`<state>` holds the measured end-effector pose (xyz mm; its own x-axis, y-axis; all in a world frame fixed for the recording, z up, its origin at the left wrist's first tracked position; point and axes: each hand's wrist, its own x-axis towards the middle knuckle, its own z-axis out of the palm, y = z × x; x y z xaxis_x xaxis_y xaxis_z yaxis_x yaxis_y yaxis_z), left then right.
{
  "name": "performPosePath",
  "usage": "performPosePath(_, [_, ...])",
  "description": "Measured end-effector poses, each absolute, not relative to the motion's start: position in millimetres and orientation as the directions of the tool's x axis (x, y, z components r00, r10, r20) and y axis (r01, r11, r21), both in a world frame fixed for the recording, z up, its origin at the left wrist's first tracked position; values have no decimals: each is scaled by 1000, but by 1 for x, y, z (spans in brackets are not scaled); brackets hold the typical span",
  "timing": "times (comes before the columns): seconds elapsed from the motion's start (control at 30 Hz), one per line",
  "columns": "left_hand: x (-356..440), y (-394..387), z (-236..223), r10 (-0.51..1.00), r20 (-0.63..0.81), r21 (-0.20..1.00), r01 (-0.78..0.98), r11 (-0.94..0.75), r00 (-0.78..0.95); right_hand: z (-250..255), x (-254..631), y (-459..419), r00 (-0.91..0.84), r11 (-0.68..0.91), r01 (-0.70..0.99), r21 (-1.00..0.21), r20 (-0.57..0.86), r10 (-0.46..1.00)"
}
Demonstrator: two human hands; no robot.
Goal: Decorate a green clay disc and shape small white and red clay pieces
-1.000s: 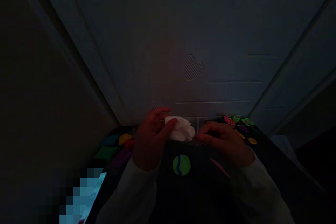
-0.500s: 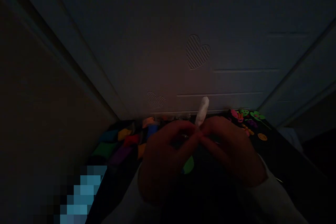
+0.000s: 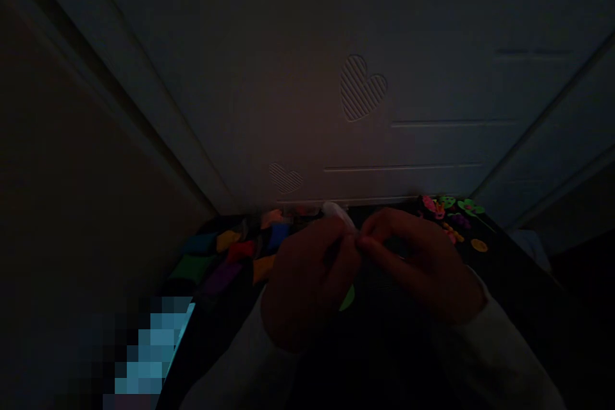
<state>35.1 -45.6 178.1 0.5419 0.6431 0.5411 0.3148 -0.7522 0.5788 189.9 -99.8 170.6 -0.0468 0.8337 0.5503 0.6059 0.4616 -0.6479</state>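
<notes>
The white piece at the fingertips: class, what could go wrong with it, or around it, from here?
The white piece might slip or bend, since the left hand and right hand meet near one end while the other sticks out. The green piece, partly hidden by the left hand, could get knocked. The light is dim, so a poor grip may go unnoticed.

One white bundle [image 3: 336, 210], two ribbed hearts [image 3: 361, 90] and one yellow disc [image 3: 479, 245] are in view.
</notes>
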Motion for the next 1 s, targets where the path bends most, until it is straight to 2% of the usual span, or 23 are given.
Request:
performPosePath(0.13, [35, -49, 180, 628, 550, 540, 340, -770, 551, 168, 189, -99, -25, 473, 570, -672, 561, 827])
performPosePath(0.33, [32, -47, 184, 621, 511, 535, 345, -771, 594, 169, 192, -98, -37, 444, 513, -735, 498, 866])
performPosePath(0.43, [35, -45, 181, 629, 510, 528, 364, -767, 586, 168, 193, -95, -78, 438, 604, -665, 497, 864])
performPosePath(0.57, [40, -43, 174, 681, 470, 523, 444, -727, 562, 163, 188, -90, -54, 432, 760, -486, 615, 787])
performPosePath(0.63, [41, -42, 171, 687, 463, 505, 470, -724, 561, 159, 185, -88, -44, 428, 788, -442, 654, 755])
performPosePath(0.83, [45, -38, 167, 599, 598, 370, 480, -796, 533, 155, 179, -86, 81, 417, 735, -535, 680, 729])
performPosePath(1.0, [43, -37, 169, 599, 591, 373, 476, -797, 540, 152, 180, -81, 131, 421, 670, -611, 655, 744])
